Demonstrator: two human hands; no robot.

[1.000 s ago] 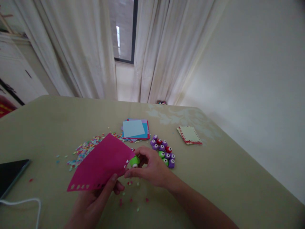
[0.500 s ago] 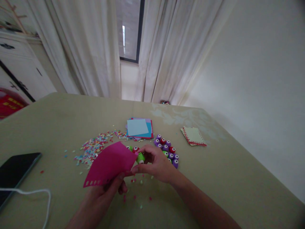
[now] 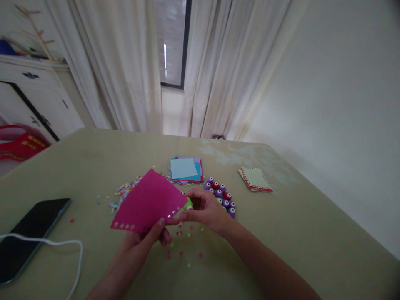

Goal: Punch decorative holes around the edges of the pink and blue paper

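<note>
A sheet of magenta paper (image 3: pixel 146 200) hangs tilted above the table, gripped along its near edge by my left hand (image 3: pixel 146 239), thumb on top and fingers beneath. Small shaped holes run along its near left and right edges. At the sheet's right corner my right hand (image 3: pixel 208 210) pinches a small green paper punch (image 3: pixel 188 204). The punch meets the paper's edge; how far the paper goes in is hidden. Just beyond that hand lies a group of purple, red and green punches (image 3: pixel 218 193).
Confetti (image 3: pixel 126 189) is spread behind the sheet, with loose bits nearer me. Coloured paper squares (image 3: pixel 184 168) are stacked farther back. Pale punched cards (image 3: pixel 256 179) lie to the right. A phone (image 3: pixel 34 233) and white cable (image 3: pixel 59 241) occupy the left.
My view has turned slightly left. The magenta sheet has tilted so more of its face and its right row of holes show. Both hands keep their hold.
</note>
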